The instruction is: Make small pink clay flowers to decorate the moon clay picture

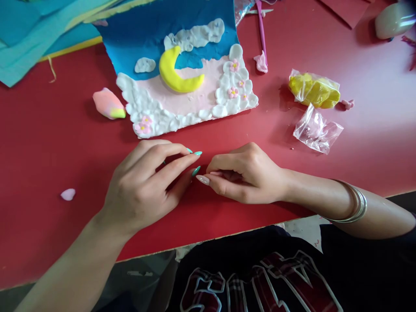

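My left hand (143, 182) hovers over the red table, fingers loosely bent and a small gap between thumb and fingertips, with nothing visible in it. Close beside its tips, my right hand (248, 173) is closed, thumb against curled fingers; whatever it may hold is hidden. Just beyond both hands lies a clay picture (195, 91) with a blue and pale pink ground. It bears a yellow crescent moon (169, 73), white clouds (198, 37), and white clay lumps along the lower edge and sides. Small pink flowers (233, 92) with yellow centres sit on the lumps.
A peach clay lump (108, 104) with a yellow end and a pale pink heart-shaped piece (68, 194) lie left. Bagged yellow clay (313, 89), bagged pale clay (316, 128) and a pink tool (261, 34) lie right. Teal sheets (29, 39) cover the far left corner.
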`<act>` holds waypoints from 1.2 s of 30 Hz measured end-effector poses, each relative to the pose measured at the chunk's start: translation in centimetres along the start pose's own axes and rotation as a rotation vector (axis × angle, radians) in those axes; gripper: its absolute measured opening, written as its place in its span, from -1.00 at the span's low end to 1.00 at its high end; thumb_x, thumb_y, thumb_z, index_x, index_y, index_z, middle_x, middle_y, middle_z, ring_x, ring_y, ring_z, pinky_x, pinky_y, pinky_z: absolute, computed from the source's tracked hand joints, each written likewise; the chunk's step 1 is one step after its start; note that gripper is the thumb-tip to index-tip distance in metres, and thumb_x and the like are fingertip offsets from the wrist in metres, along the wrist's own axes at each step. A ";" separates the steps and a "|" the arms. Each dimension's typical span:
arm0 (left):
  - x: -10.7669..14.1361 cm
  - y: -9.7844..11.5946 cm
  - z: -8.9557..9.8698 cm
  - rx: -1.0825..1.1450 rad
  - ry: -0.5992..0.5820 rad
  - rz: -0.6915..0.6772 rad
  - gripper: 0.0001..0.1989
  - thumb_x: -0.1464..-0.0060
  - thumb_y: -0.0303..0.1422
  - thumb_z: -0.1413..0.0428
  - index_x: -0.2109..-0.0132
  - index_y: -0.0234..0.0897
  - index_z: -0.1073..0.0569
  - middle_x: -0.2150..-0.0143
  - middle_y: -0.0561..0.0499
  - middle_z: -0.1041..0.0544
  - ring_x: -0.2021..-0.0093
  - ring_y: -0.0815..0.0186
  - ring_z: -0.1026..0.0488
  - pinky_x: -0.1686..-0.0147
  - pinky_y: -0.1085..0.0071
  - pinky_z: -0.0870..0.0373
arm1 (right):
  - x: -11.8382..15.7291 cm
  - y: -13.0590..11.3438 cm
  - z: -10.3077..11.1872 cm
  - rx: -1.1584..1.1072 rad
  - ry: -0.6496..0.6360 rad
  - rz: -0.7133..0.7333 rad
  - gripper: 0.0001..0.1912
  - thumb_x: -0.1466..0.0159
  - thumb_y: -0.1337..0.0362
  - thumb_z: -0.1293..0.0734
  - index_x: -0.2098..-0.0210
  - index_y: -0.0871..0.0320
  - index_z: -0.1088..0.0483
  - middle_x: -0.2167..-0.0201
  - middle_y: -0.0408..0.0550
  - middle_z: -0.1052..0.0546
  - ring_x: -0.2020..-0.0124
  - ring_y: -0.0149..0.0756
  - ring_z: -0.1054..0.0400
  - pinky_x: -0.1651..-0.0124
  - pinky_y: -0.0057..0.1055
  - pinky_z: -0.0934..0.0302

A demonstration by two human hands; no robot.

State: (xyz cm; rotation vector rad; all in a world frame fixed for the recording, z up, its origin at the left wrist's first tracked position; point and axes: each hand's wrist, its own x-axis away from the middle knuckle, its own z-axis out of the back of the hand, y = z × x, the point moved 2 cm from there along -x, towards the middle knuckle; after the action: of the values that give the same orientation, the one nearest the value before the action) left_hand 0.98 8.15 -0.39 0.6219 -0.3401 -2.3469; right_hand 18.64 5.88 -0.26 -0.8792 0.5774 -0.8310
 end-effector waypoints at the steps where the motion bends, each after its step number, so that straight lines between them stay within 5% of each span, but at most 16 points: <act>1: 0.0 0.0 0.0 -0.001 -0.002 0.000 -0.78 -0.03 -0.41 -0.11 0.15 -0.03 -0.46 0.23 0.04 -0.52 0.20 0.20 -0.47 0.22 0.23 -0.49 | 0.0 0.0 0.0 0.000 0.000 -0.001 -0.67 -0.30 0.20 -0.14 0.49 0.25 -0.32 0.65 -0.22 -0.26 0.64 -0.58 0.01 0.51 -0.53 0.09; 22: 0.3 -0.1 0.0 -0.110 -0.030 -0.166 -0.65 -0.01 -0.49 -0.12 0.01 -0.22 -0.40 0.17 -0.05 -0.48 0.18 0.20 -0.43 0.21 0.25 -0.44 | 0.0 0.0 0.0 0.027 -0.015 -0.009 -0.70 -0.27 0.23 -0.18 0.52 0.25 -0.32 0.67 -0.23 -0.25 0.65 -0.58 0.01 0.53 -0.54 0.12; 29: 0.2 0.0 0.1 -0.014 -0.087 0.000 -0.70 -0.07 -0.42 -0.07 0.04 -0.01 -0.42 0.16 0.03 -0.48 0.14 0.17 -0.44 0.16 0.19 -0.44 | 0.0 0.0 0.0 0.034 -0.013 0.003 -0.71 -0.27 0.24 -0.18 0.52 0.25 -0.32 0.67 -0.23 -0.24 0.65 -0.58 0.01 0.53 -0.54 0.12; 36: 0.2 0.0 0.1 -0.052 -0.085 -0.045 -0.65 -0.05 -0.45 -0.07 0.01 -0.02 -0.39 0.16 0.00 -0.47 0.16 0.16 -0.44 0.19 0.18 -0.45 | 0.0 0.1 0.0 0.052 -0.012 0.001 -0.72 -0.28 0.25 -0.18 0.50 0.26 -0.34 0.67 -0.23 -0.24 0.65 -0.58 0.01 0.53 -0.53 0.12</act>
State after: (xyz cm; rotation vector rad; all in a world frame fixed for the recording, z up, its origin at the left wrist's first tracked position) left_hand 0.77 7.99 -0.33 0.5116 -0.3052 -2.4225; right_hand 18.65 5.87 -0.33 -0.8358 0.5432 -0.8356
